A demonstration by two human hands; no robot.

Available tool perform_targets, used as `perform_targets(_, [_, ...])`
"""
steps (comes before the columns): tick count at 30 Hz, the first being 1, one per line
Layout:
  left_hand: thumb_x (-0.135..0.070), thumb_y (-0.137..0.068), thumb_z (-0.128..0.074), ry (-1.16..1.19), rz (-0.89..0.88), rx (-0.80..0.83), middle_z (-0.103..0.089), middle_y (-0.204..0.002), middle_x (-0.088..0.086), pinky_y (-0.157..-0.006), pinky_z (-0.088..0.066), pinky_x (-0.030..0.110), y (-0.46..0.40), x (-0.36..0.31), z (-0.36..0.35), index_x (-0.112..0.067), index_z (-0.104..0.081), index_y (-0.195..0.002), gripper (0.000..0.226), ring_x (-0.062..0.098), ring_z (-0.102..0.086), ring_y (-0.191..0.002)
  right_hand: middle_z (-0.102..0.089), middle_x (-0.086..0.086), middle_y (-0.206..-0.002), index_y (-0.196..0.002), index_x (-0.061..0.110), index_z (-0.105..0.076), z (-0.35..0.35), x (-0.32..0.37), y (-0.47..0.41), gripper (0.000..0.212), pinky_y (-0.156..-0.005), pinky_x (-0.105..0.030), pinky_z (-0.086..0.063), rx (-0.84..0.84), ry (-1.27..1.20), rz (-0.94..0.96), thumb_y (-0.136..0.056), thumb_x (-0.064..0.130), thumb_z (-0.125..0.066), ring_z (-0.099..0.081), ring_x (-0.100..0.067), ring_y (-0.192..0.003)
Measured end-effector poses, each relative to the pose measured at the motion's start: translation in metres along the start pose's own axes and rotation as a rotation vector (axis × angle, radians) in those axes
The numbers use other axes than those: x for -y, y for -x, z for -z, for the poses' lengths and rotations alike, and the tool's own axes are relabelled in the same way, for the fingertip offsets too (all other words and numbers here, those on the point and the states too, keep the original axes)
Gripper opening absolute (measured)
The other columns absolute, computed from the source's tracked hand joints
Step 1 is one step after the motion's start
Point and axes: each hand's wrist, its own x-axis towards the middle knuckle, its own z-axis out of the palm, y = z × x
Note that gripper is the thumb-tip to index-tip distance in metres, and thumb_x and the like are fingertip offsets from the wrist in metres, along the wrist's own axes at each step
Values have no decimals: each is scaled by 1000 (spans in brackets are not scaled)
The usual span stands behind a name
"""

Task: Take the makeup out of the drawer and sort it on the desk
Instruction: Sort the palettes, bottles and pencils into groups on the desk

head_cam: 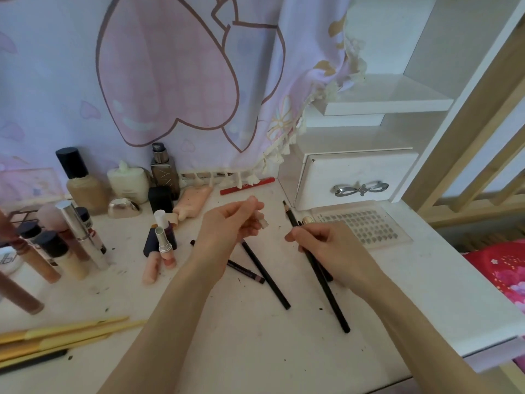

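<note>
Two black pencils point(264, 275) lie on the tabletop point(255, 336) between the wrists. The right hand point(326, 245) pinches another black pencil point(321, 277), tip toward 11 o'clock; the left hand point(230, 223) pinches a small clear cap point(263, 221).

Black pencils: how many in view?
3, maybe more. One in the right hand, tip up; one flat on the desk; one shorter, partly under the left wrist. Another may hide behind the right hand.

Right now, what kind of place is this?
Likely a bedroom vanity desk: foundation bottles and lipsticks crowd the white desk, with a small drawer unit beside them.
</note>
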Motion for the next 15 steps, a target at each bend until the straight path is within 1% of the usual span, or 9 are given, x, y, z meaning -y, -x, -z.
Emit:
perform_targets(2, [-26,-86,-62,-210,-23,-57,-69,-72,4,-62,-54,19,-3,4,-1,-9,-71,-91,19,10,-63,-61,-62,11,-63,-82,19,-73,7,1,-9,22,-52,-3,-37,-41,52,-20,-91,28,-54,-53,5,-53])
perform_targets(4, [-31,-84,-65,-491,-122,-114,-69,-70,0,-64,-54,21,-4,9,-2,-14,-70,-94,20,9,-63,-61,-57,12,-49,-71,11,-68,10,3,-21,30,-48,-4,-35,-30,143,-28,-91,28,-54,-50,5,-45])
perform_targets(6, [-36,-83,-65,-718,-196,-119,-67,-72,-5,-63,-49,19,-1,14,-8,-22,-63,-93,17,6,-61,-67,-47,9,-39,-60,6,-56,6,3,-34,38,-43,-8,-33,-9,250,-20,-91,28,-55,-44,-2,-38])
perform_targets(9, [-38,-84,-63,-889,-270,-103,-63,-78,-4,-67,-48,24,1,26,-18,-23,-52,-91,19,10,-58,-77,-43,-1,-52,-63,6,-55,-3,0,-50,33,-43,-15,-29,34,370,-24,-89,27,-59,-39,-9,-45])
perform_targets(10, [-39,-85,-62,-923,-300,-105,-62,-77,-4,-69,-46,25,0,30,-20,-23,-51,-91,20,11,-57,-80,-47,-2,-57,-70,6,-61,-6,-1,-53,27,-47,-17,-32,52,399,-27,-88,26,-60,-43,-11,-50])
perform_targets(11, [-40,-86,-60,-942,-315,-109,-60,-77,-4,-69,-45,25,-2,34,-22,-23,-50,-91,21,13,-55,-82,-55,-4,-67,-83,6,-66,-8,-1,-55,22,-52,-17,-36,68,429,-23,-88,26,-61,-50,-13,-60])
perform_targets(13, [-41,-87,-57,-958,-308,-127,-59,-80,-1,-68,-42,26,-4,38,-25,-20,-48,-98,26,16,-54,-83,-65,-9,-101,-116,8,-62,-11,-2,-57,35,-76,-21,-45,69,477,-29,-88,27,-62,-60,-19,-94])
perform_targets(14, [-41,-88,-55,-966,-307,-132,-58,-81,1,-68,-43,27,-4,40,-27,-18,-47,-101,28,18,-53,-84,-62,-9,-116,-125,9,-56,-11,-2,-57,42,-86,-24,-43,59,492,-35,-88,28,-62,-58,-21,-107])
perform_targets(15, [-41,-90,-54,-975,-317,-132,-57,-80,2,-70,-44,29,-3,40,-29,-16,-46,-104,29,20,-53,-84,-60,-9,-122,-130,11,-53,-10,-3,-57,46,-91,-25,-41,47,504,-31,-88,27,-62,-55,-21,-113])
